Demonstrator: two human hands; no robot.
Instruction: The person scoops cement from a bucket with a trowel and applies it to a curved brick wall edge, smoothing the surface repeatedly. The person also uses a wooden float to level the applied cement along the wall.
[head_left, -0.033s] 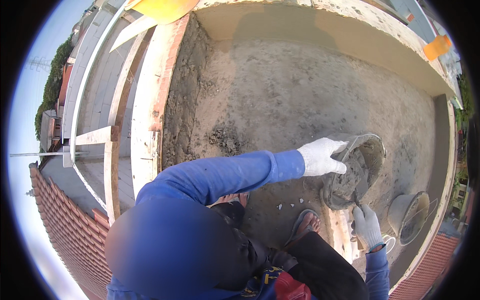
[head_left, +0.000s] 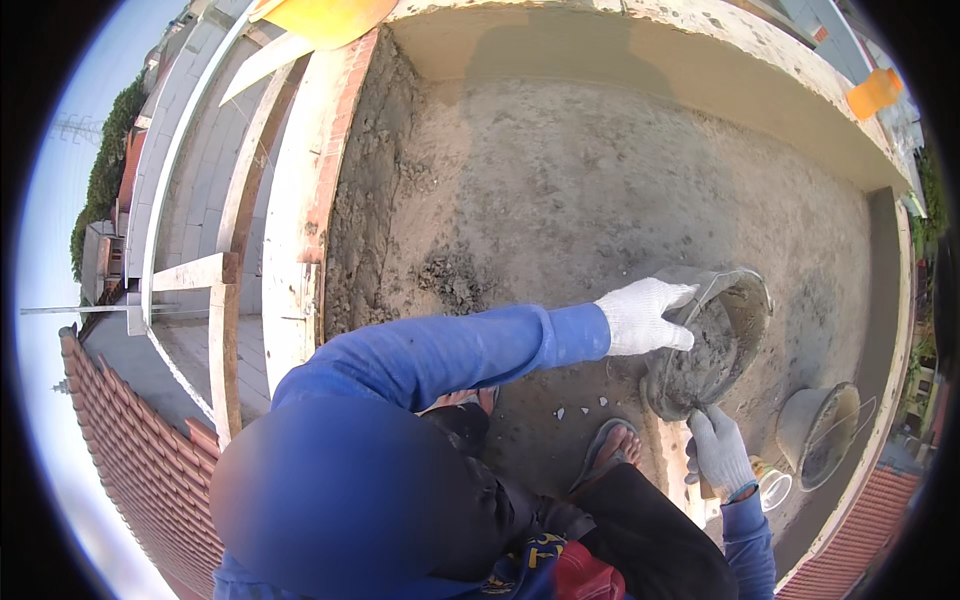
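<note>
- White-gloved left hand is wide on the tilted grey bucket, centre-right; white-gloved right hand curled, seemingly round a handle.
- Wet grey mortar left inside; tan top wall smooth, grey left wall lumpy.

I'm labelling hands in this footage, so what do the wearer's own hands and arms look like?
The left hand and right hand both wear white, knit-looking fabric gloves; the right one has a teal edge at its cuff. Both arms are in long blue sleeves: left sleeve, right sleeve.
</note>
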